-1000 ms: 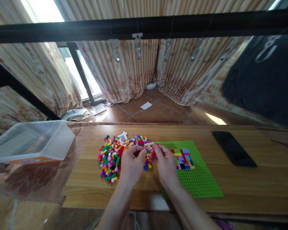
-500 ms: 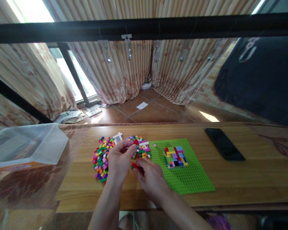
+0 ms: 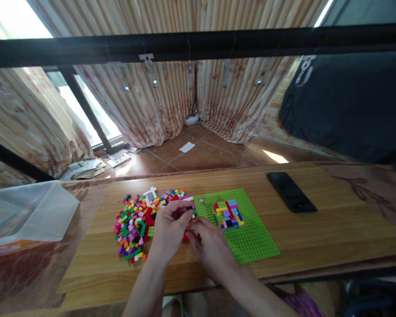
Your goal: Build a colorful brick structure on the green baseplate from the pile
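My left hand (image 3: 170, 226) is over the right part of a heap of small toy bricks (image 3: 130, 229), thumb and fingertips pinched on a small black brick (image 3: 189, 208). Close against it, my right hand (image 3: 209, 242) is closed, fingers curled; what they hold is hidden. A bit of red brick (image 3: 185, 238) shows just below the fingertips, and I cannot tell whether it is held. To the right lies a green baseplate (image 3: 257, 242), bearing a low block of multicoloured bricks (image 3: 229, 214) with a long red brick across its top.
A black phone (image 3: 292, 192) rests on the wooden table (image 3: 95, 273) at the right. At the left stands a clear plastic bin (image 3: 33, 211). One pink brick (image 3: 201, 200) sits near the baseplate's far left corner. A dark bar (image 3: 171, 46) crosses the view above the table.
The view has shifted, so the table things appear further left. My hands have come closer together at the fingertips. A black brick now shows in my left fingers, where red showed before.
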The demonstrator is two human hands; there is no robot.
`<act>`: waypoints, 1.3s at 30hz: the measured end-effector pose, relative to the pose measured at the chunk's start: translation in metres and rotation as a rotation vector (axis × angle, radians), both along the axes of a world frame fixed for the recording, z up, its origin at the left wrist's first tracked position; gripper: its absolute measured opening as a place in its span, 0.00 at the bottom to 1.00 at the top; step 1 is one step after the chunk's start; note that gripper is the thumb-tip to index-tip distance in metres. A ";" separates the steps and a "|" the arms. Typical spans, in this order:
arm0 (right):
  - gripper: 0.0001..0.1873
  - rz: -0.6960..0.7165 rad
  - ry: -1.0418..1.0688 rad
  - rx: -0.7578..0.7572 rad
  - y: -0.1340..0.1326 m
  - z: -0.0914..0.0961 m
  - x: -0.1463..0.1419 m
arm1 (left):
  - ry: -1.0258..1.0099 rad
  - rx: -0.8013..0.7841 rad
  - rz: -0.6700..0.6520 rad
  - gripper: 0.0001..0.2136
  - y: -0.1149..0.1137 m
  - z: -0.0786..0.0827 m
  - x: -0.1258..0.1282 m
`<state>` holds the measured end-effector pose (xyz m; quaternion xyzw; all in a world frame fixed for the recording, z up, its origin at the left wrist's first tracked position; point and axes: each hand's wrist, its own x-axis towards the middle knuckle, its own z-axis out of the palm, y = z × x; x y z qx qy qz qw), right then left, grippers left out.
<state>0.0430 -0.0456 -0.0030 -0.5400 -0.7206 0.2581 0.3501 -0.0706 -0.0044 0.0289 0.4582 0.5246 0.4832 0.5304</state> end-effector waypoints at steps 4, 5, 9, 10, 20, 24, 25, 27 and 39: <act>0.09 -0.137 0.151 0.136 -0.005 0.015 0.017 | 0.051 0.031 -0.036 0.08 0.001 -0.005 0.004; 0.08 -0.190 0.207 0.165 -0.005 0.017 0.022 | 0.061 0.041 -0.053 0.08 0.001 -0.005 0.005; 0.09 -0.382 0.426 0.087 0.000 0.015 0.043 | 0.033 0.083 -0.104 0.07 0.000 -0.005 0.016; 0.10 -0.391 0.479 0.032 0.002 0.012 0.047 | 0.014 0.092 -0.115 0.08 -0.001 -0.005 0.020; 0.11 -0.200 0.375 0.134 0.001 0.019 0.066 | -0.058 0.147 -0.238 0.15 -0.006 -0.005 0.046; 0.10 -0.209 0.326 0.153 -0.002 0.022 0.070 | -0.032 0.168 -0.260 0.16 -0.008 -0.006 0.053; 0.10 -0.213 0.314 0.154 -0.002 0.022 0.072 | -0.021 0.175 -0.264 0.16 -0.008 -0.006 0.055; 0.09 -0.247 0.311 0.147 -0.001 0.020 0.078 | 0.004 0.189 -0.258 0.16 -0.009 -0.008 0.059; 0.15 -0.559 0.386 -0.147 0.010 -0.001 0.120 | 0.371 0.153 -0.058 0.10 0.000 -0.022 0.057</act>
